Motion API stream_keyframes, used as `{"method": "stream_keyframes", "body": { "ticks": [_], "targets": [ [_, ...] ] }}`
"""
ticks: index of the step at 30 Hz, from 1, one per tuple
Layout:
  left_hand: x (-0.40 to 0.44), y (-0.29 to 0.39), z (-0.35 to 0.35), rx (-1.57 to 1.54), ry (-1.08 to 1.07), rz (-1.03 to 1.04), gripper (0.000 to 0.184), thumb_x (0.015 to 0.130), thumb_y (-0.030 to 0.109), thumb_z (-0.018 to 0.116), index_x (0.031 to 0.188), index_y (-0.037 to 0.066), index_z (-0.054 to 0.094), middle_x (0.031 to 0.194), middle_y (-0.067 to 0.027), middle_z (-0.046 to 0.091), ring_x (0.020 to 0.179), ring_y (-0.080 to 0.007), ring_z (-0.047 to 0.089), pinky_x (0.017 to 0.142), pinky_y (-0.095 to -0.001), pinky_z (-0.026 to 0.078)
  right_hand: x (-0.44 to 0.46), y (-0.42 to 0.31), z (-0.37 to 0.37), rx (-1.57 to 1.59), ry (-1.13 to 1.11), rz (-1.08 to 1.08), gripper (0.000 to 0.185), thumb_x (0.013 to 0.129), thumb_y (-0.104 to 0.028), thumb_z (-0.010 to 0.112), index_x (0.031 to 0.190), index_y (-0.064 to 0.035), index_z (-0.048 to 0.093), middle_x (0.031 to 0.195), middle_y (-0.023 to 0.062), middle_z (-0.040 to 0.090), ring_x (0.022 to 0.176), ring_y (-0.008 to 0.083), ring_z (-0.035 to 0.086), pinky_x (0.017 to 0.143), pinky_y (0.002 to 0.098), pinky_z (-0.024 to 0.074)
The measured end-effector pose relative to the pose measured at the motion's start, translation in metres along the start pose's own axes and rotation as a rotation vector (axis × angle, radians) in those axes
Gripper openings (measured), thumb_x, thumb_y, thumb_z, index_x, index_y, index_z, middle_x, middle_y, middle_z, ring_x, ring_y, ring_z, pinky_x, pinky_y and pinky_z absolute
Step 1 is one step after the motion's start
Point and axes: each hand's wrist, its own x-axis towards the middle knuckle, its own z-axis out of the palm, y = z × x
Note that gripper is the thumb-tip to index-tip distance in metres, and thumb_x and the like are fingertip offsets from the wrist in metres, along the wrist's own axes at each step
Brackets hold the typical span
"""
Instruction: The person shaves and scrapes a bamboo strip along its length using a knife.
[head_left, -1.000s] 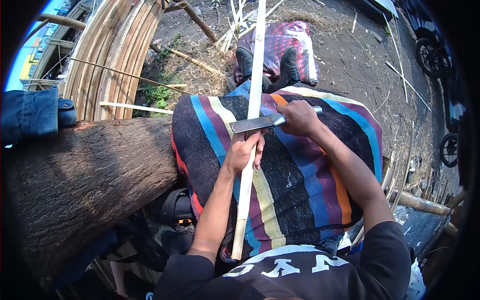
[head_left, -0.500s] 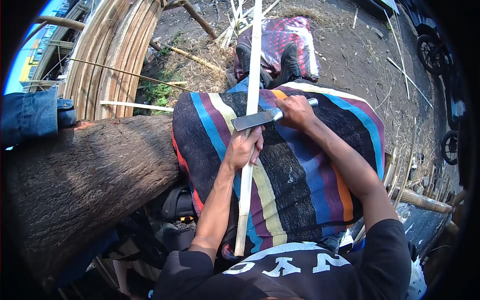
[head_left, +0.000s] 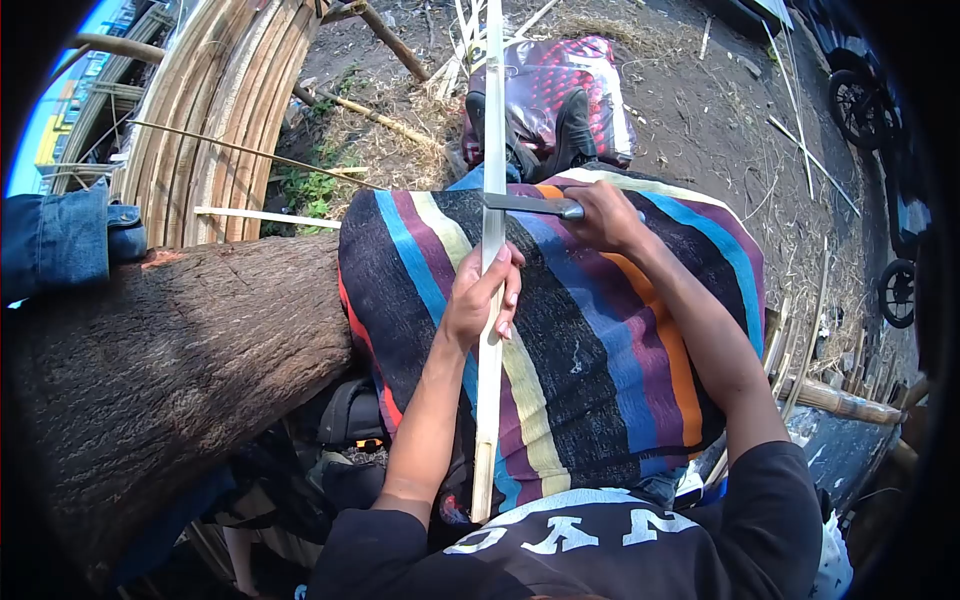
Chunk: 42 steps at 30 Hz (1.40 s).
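Note:
A long pale bamboo strip point(head_left: 489, 385) runs lengthwise over a striped cloth point(head_left: 590, 370) on my lap, its near end close to my shirt. Around its middle, my left hand point(head_left: 480, 295) is closed, thumb along the strip and fingers curled at its side. My right hand point(head_left: 605, 220) grips the handle of a broad-bladed knife point(head_left: 525, 204). The blade is seen nearly edge-on and lies crosswise at the strip, a little beyond my left hand. Whether its edge touches the strip I cannot tell.
A thick log point(head_left: 200, 340) lies to the left, with a denim sleeve point(head_left: 60, 240) above it. Behind it stand stacked bamboo slats point(head_left: 215, 120). My shoes rest by a printed plastic sack point(head_left: 550, 90). A bamboo pole point(head_left: 845, 402) and wheels point(head_left: 856, 105) are at right.
The knife has moved away from my body along the strip, and its blade has turned from showing its flat face to nearly edge-on. My left hand's fingers have loosened slightly.

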Motion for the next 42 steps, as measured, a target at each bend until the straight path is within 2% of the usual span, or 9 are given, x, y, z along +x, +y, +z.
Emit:
{"method": "stream_keyframes", "body": {
  "ticks": [4,14,20,25,31,33,35,39,42],
  "targets": [
    [-0.007,-0.003,-0.007,-0.101,-0.002,0.011,0.029,0.11,0.028,0.044,0.11,-0.001,0.05,0.066,-0.0051,0.053,0.036,-0.0117,0.051,0.035,-0.0247,0.049,-0.001,-0.007,0.02,-0.169,-0.024,-0.103,0.015,0.069,-0.013,0.071,0.079,-0.0083,0.06,0.067,0.0179,0.062,0.069,0.0413,0.065,0.063,0.0524,0.0502],
    [-0.007,-0.006,0.006,-0.071,-0.01,-0.018,0.029,0.109,0.029,0.046,0.107,0.001,0.051,0.06,-0.0018,0.048,0.033,-0.0102,0.046,0.031,-0.0235,0.043,0.004,-0.005,0.031,-0.144,0.174,-0.064,0.016,0.072,-0.012,0.069,0.083,-0.0068,0.059,0.071,0.017,0.065,0.07,0.039,0.067,0.063,0.0502,0.0513],
    [-0.012,-0.006,0.008,-0.055,0.035,-0.02,0.031,0.108,0.032,0.048,0.107,0.0,0.05,0.058,-0.0005,0.045,0.03,-0.0092,0.041,0.029,-0.0231,0.041,0.003,-0.018,0.022,-0.286,0.052,-0.104,0.016,0.074,-0.016,0.07,0.082,-0.0078,0.059,0.07,0.0146,0.066,0.065,0.0367,0.067,0.059,0.0484,0.0508],
    [-0.004,-0.008,0.008,-0.057,0.058,-0.051,0.032,0.108,0.033,0.049,0.109,0.001,0.048,0.058,0.0004,0.043,0.03,-0.0081,0.04,0.029,-0.0229,0.041,0.019,0.007,0.037,-0.3,0.15,-0.096,0.021,0.071,-0.02,0.074,0.079,-0.0083,0.058,0.068,0.0135,0.064,0.063,0.0354,0.066,0.059,0.0485,0.0509],
    [-0.011,-0.006,0.015,-0.051,0.032,-0.049,0.029,0.108,0.029,0.049,0.108,0.001,0.046,0.056,-0.0009,0.044,0.03,-0.0091,0.042,0.03,-0.0229,0.043,0.027,0.019,0.025,-0.321,0.093,-0.111,0.02,0.076,-0.023,0.071,0.086,-0.0068,0.065,0.072,0.0169,0.067,0.071,0.038,0.069,0.063,0.0499,0.0537],
    [-0.025,-0.01,0.02,-0.126,-0.062,-0.063,0.027,0.108,0.027,0.048,0.108,0.0,0.045,0.054,-0.0027,0.046,0.03,-0.0109,0.045,0.03,-0.0236,0.044,0.041,0.037,0.012,-0.215,0.33,0.467,0.024,0.084,-0.027,0.069,0.093,-0.0053,0.07,0.077,0.0207,0.071,0.078,0.0392,0.071,0.069,0.0508,0.0556],
    [-0.032,-0.02,0.029,-0.113,-0.148,-0.05,0.026,0.109,0.025,0.045,0.109,-0.001,0.044,0.054,-0.0047,0.049,0.031,-0.0127,0.047,0.03,-0.0241,0.044,0.043,0.082,-0.024,-0.315,0.458,0.497,0.028,0.089,-0.031,0.066,0.097,-0.0051,0.073,0.083,0.0243,0.071,0.082,0.0416,0.071,0.073,0.0521,0.0561],
    [-0.008,-0.01,0.02,-0.169,-0.134,-0.04,0.033,0.11,0.032,0.043,0.111,-0.001,0.044,0.06,-0.0034,0.047,0.031,-0.0113,0.047,0.03,-0.0236,0.045,0.022,0.083,-0.029,-0.309,0.491,0.414,0.026,0.089,-0.029,0.065,0.089,-0.0038,0.072,0.079,0.0249,0.069,0.079,0.0444,0.069,0.07,0.0527,0.055],
    [0.002,0.0,0.023,-0.207,-0.093,0.019,0.046,0.111,0.042,0.031,0.123,-0.001,0.042,0.062,0.0001,0.042,0.029,-0.0077,0.041,0.028,-0.0207,0.04,0.008,0.047,-0.018,-0.005,0.393,0.232,0.022,0.085,-0.023,0.067,0.081,-0.0016,0.066,0.072,0.0254,0.064,0.073,0.0451,0.066,0.066,0.0536,0.0515]
  ]
}}
